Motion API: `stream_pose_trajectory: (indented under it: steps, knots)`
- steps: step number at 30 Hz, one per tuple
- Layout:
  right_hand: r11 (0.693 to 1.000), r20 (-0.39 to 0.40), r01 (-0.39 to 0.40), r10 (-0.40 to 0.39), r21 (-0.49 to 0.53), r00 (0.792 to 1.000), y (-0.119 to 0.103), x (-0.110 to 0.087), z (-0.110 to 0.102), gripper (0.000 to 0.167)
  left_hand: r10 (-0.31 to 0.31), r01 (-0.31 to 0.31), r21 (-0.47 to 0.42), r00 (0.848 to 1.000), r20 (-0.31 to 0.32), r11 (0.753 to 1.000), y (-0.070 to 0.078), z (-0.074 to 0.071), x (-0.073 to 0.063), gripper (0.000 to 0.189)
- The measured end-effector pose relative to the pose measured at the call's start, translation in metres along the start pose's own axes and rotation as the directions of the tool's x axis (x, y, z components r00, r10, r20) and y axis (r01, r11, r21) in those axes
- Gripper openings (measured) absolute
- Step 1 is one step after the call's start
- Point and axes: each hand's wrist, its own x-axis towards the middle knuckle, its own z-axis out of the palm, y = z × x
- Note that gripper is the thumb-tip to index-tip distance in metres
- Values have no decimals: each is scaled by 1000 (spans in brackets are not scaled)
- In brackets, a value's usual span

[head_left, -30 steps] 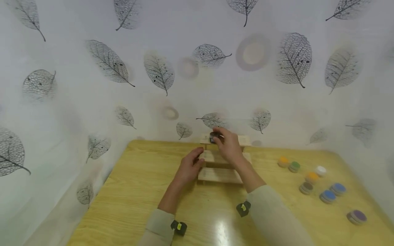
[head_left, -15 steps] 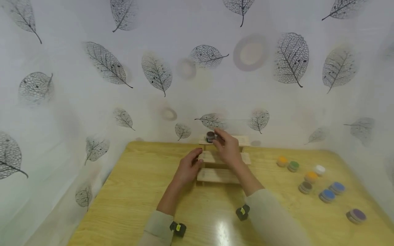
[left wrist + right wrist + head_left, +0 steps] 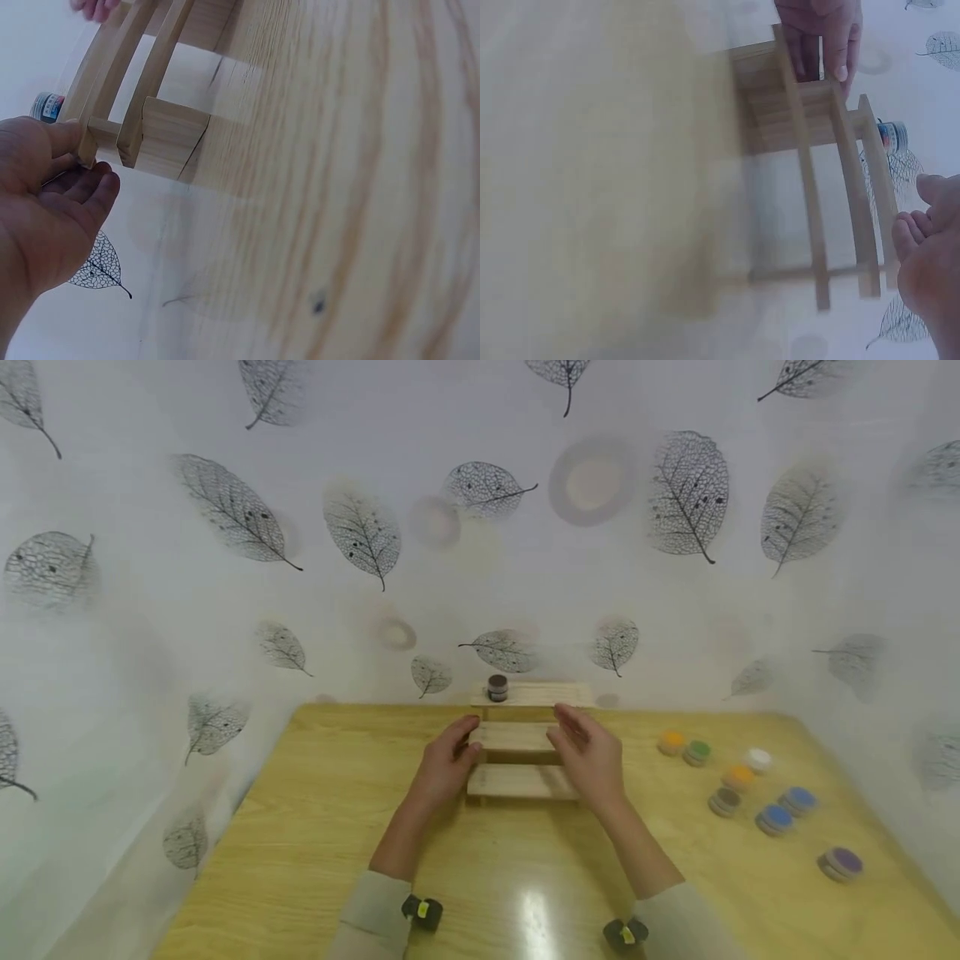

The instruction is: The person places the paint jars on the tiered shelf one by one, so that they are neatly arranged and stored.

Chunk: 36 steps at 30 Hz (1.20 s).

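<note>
A three-step wooden rack (image 3: 517, 782) stands at the back of the table. On its top step, near the left end, sits a small dark-lidded jar (image 3: 497, 688), upright and apart from both hands. My left hand (image 3: 442, 768) pinches the left end of the middle step, thumb above and fingers below, as the left wrist view shows of the same hand (image 3: 52, 202). Close to the rack's right side, my right hand (image 3: 596, 762) has loosely bent fingers and holds nothing. The right wrist view has this hand (image 3: 930, 247) beside the top step; contact cannot be told.
On the right of the table (image 3: 315, 827) stand several small jars: orange (image 3: 672, 742), green (image 3: 697, 752), white (image 3: 758, 760), dark (image 3: 725, 802), blue (image 3: 774, 818) and purple (image 3: 841, 863). A leaf-patterned wall covering (image 3: 480, 577) rises right behind the rack.
My right hand has let go of the dark-lidded jar on the top step and drawn back down and to the right. The left hand stays at the rack. The head view has turned slightly right.
</note>
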Motion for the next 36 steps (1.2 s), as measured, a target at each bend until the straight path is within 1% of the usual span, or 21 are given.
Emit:
stream_pose_trajectory:
  steps: [3,7,11,13,15,17,19,22,27,29,31,34,36]
  knots:
    - [1000,-30,2,-2,-28,1000,4,-16,-13,39,1,-1,-2,1000,-2,1000,0,-2,1,48]
    - [997,-87,-42,36,-60,996,7,-35,-31,36,3,-3,-12,1000,-13,1000,-3,-4,-1,49]
    - [986,-124,-128,114,-110,986,5,-52,-51,36,-21,21,-20,1000,-12,1000,-3,-7,-3,49]
    - [969,-134,-196,176,-152,975,4,-61,-63,39,-23,23,-23,1000,-13,999,-2,-7,-3,49]
    - [939,-154,-268,239,-216,959,3,-70,-76,45,-24,24,-22,1000,-15,999,-3,-6,-3,49]
    - [898,-178,-337,296,-282,938,5,-79,-91,53,-17,17,-24,1000,-16,1000,-3,-5,-2,50]
    - [860,-216,-391,335,-328,917,8,-88,-107,59,-14,14,-35,1000,-14,999,-3,-4,-2,49]
    - [813,-265,-457,381,-361,886,16,-99,-130,64,-14,14,-45,1000,-7,999,-3,-2,-2,49]
    - [738,-333,-572,472,-357,817,28,-112,-159,69,-18,18,-35,1000,-10,999,-6,-2,-2,49]
    - [725,-352,-605,500,-328,791,28,-114,-166,69,-15,14,-36,1000,-12,999,-6,-2,-2,49]
    - [722,-369,-624,516,-297,773,28,-115,-171,68,-12,11,-39,1000,-14,999,-6,-1,-2,49]
    - [713,-386,-642,529,-282,756,27,-115,-179,65,-13,13,-49,1000,-12,999,-5,0,-1,49]
    - [710,-393,-644,526,-285,754,28,-115,-184,64,-14,14,-52,1000,-9,999,-4,1,-1,49]
